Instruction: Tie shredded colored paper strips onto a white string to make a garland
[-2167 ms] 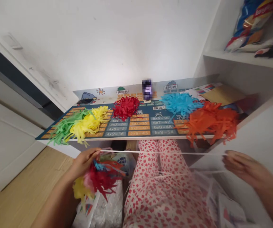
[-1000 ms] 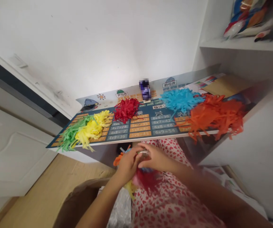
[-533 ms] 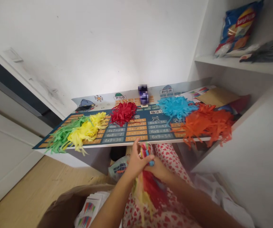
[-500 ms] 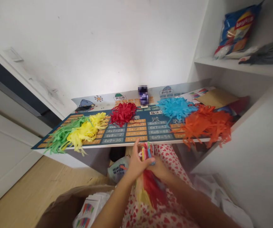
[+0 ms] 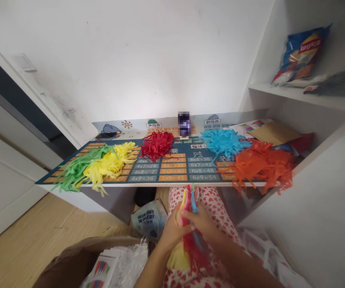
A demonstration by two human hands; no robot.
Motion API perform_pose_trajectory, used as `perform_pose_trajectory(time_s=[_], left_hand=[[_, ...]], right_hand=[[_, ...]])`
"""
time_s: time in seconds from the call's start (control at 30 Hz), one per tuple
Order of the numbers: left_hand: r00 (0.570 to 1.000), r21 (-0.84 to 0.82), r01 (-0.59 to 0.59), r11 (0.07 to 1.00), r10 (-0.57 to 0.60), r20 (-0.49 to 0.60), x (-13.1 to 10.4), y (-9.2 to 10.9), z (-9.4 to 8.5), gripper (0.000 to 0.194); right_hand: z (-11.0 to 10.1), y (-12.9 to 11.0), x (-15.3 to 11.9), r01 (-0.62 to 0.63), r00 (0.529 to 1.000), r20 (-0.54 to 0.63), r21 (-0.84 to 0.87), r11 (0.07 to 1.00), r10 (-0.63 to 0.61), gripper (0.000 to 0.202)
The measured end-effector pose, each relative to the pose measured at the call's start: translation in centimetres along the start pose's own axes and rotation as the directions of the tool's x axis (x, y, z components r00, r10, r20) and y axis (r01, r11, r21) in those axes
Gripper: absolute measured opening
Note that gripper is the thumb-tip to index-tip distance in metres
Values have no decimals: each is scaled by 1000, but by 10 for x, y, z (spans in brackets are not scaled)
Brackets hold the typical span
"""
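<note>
Over my lap, a bundle of coloured paper tassels [image 5: 186, 250] hangs from my two hands, with folded pink, yellow and blue loops at its upper end and red and yellow fringe below. My left hand [image 5: 174, 226] wraps round the bundle from the left. From the right, my right hand [image 5: 204, 222] grips it just under the loops, fingers across the front. On the desk [image 5: 144, 185] lie piles of green tassels [image 5: 79, 168], yellow tassels [image 5: 110, 164], red tassels [image 5: 157, 145], blue tassels [image 5: 224, 142] and orange tassels [image 5: 260, 166].
A small blurred purple object [image 5: 184, 125] stands at the desk's back, and a dark phone-like slab [image 5: 106, 135] lies left. Printed packets fill a brown box [image 5: 67, 256] below. A chip bag [image 5: 301, 54] sits on the right shelf [image 5: 298, 96]. Under the desk is a pale bag [image 5: 150, 218].
Both hands have moved down toward my lap with the tassel bundle. My left fingers, raised beside the loops before, now wrap lower round the bundle. The view has shifted slightly.
</note>
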State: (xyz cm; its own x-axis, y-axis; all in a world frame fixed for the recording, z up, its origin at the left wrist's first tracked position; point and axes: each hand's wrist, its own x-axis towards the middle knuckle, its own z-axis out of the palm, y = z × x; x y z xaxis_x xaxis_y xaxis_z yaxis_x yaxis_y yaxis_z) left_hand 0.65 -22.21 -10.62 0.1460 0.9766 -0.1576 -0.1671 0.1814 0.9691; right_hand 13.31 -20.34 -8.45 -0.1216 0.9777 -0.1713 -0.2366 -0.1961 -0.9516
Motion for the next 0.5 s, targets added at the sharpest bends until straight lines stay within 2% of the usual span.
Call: perform_pose_trajectory(time_s=[0.1, 0.23, 0.37, 0.5], left_hand=[[994, -142, 61, 988, -73, -79, 2, 2, 0, 63], [970, -338, 77, 938, -148, -191, 6, 3, 5, 57], [962, -477, 60, 877, -178, -207, 7, 6, 12, 47], [965, -622, 75, 779, -214, -152, 4, 11, 16, 31]], right_hand=[[-5, -5, 2, 5, 989, 145, -63, 998, 4, 42], [-14, -6, 3, 152, 977, 185, -256, 955, -106, 56], [-14, 10, 3, 285, 958, 131, -466, 838, -254, 46], [-8, 27, 8, 419, 907, 187, -479, 771, -377, 36]])
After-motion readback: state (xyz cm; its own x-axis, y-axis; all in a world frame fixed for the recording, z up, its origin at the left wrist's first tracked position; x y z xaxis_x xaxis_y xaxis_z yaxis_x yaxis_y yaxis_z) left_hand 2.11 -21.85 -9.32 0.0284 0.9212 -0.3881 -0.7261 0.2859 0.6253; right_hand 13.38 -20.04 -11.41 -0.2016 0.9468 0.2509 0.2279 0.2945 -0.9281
